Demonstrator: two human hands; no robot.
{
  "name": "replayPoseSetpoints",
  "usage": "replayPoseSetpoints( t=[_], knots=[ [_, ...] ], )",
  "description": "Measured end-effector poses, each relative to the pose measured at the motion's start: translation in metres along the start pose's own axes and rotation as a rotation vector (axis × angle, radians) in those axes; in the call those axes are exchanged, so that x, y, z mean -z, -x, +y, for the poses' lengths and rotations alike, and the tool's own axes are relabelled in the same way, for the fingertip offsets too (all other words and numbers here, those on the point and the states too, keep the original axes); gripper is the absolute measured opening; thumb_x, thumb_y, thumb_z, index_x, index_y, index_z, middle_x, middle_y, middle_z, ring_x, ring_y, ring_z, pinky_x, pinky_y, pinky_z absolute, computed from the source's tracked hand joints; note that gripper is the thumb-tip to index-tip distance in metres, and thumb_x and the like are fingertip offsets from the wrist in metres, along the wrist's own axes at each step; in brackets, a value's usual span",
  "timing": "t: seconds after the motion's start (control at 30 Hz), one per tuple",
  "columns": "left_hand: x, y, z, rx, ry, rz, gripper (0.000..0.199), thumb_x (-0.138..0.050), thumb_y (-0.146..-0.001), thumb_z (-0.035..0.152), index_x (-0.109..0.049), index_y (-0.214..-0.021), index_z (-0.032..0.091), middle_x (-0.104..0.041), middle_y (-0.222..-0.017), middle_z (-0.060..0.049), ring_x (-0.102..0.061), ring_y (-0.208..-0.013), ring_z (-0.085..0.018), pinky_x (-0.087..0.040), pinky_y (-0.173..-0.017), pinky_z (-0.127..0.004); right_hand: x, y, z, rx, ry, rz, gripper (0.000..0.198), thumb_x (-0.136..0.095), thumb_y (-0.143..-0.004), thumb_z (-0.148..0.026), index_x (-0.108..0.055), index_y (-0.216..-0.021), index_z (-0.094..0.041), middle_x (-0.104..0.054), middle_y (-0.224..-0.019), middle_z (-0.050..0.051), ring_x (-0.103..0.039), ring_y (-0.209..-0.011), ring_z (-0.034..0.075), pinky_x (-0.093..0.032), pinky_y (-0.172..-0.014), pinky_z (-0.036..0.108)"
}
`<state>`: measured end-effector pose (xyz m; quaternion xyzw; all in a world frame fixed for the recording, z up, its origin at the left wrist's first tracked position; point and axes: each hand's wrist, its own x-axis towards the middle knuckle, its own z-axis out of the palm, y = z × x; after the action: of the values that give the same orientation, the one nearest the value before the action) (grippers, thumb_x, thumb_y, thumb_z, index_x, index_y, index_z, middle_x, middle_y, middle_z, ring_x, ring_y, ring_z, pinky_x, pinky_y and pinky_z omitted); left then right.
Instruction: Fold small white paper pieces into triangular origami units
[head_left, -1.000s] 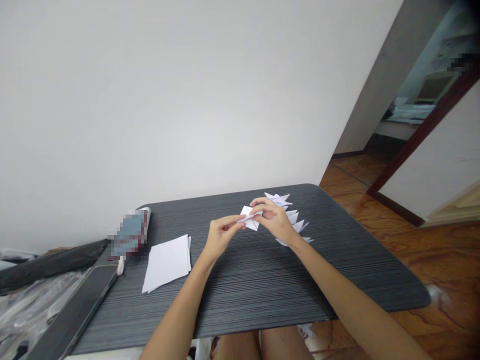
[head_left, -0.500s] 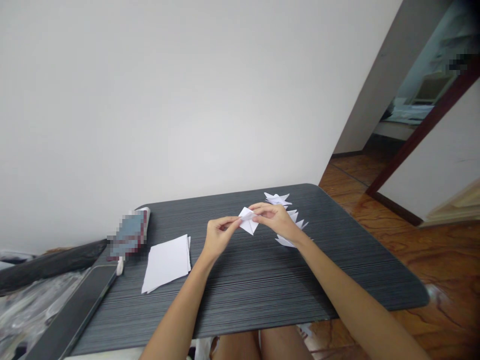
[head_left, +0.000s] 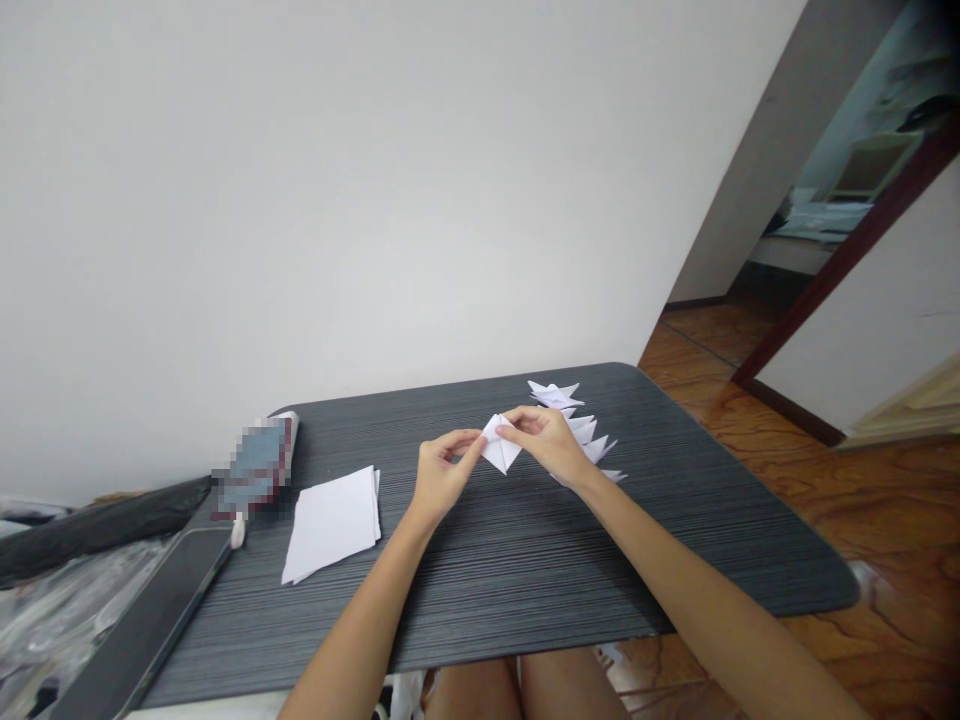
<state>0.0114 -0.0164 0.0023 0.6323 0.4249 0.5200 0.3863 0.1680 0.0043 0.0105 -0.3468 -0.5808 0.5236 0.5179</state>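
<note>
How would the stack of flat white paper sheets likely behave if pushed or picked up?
The stack of flat white paper sheets would probably slide apart, as its edges are misaligned and no binding shows. Lying thin and flat, it seems unlikely to roll or tip. Its thinness also suggests it is light and perhaps floppy when lifted.

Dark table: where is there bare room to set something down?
The table is bare between the paper shapes and its right edge, and in front of the hands, between the forearms. It's crowded where left hand and right hand hold the folded paper, and at left, around the paper stack.
</note>
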Motion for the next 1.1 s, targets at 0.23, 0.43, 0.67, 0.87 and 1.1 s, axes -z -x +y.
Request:
replayPoseSetpoints(
  t=[0.23, 0.43, 0.67, 0.87, 1.1],
  knots=[
    [-0.0045, -0.0011, 0.0006, 0.117, 0.094, -0.031, 0.041, -0.063, -0.067, 0.030, -0.060, -0.103, 0.010, -0.068, -0.086, -0.009, -0.064, -0.073, -0.019, -0.052, -0.070, -0.031, 0.0017, 0.0002, 0.0021, -0.026, -0.154, 0.003, 0.044, -0.068, -0.059, -0.022, -0.046, -0.097, -0.021, -0.060, -0.074, -0.002, -0.057, -0.064, 0.010, -0.045, -0.062, 0.023],
    [-0.0040, -0.0047, 0.0037, 0.159, 0.163, -0.043, 0.032, -0.065, -0.064, 0.029, -0.065, -0.089, 0.010, -0.069, -0.078, -0.008, -0.063, -0.061, -0.017, -0.053, -0.061, -0.029, 0.0049, -0.0010, 0.0022, -0.023, -0.107, -0.026, 0.042, -0.068, -0.059, -0.023, -0.050, -0.096, -0.020, -0.060, -0.076, 0.000, -0.057, -0.069, 0.012, -0.046, -0.067, 0.026],
    [-0.0031, -0.0049, 0.0025, 0.101, 0.193, 0.011, 0.024, -0.065, -0.064, 0.030, -0.064, -0.079, 0.011, -0.068, -0.074, -0.006, -0.062, -0.061, -0.015, -0.053, -0.060, -0.028, 0.0022, -0.0005, -0.0015, 0.042, 0.026, -0.021, 0.018, -0.067, -0.060, -0.031, -0.062, -0.068, -0.015, -0.060, -0.083, 0.005, -0.055, -0.078, 0.014, -0.043, -0.075, 0.030],
    [-0.0034, -0.0046, -0.0020, 0.131, 0.154, 0.087, 0.020, -0.067, -0.062, 0.028, -0.065, -0.072, 0.012, -0.068, -0.072, -0.006, -0.063, -0.066, -0.017, -0.051, -0.067, -0.030, 0.0065, -0.0021, 0.0025, 0.107, 0.118, -0.053, 0.016, -0.070, -0.058, -0.027, -0.065, -0.068, -0.016, -0.056, -0.092, 0.006, -0.053, -0.085, 0.016, -0.041, -0.078, 0.030],
    [-0.0046, -0.0021, 0.0013, 0.117, 0.067, 0.105, 0.018, -0.066, -0.062, 0.029, -0.066, -0.071, 0.013, -0.069, -0.072, -0.006, -0.064, -0.069, -0.019, -0.050, -0.068, -0.031, 0.0078, -0.0021, 0.0014, 0.124, 0.170, -0.048, 0.013, -0.067, -0.061, -0.026, -0.064, -0.065, -0.015, -0.056, -0.089, 0.006, -0.053, -0.083, 0.016, -0.041, -0.074, 0.029]
  ],
)
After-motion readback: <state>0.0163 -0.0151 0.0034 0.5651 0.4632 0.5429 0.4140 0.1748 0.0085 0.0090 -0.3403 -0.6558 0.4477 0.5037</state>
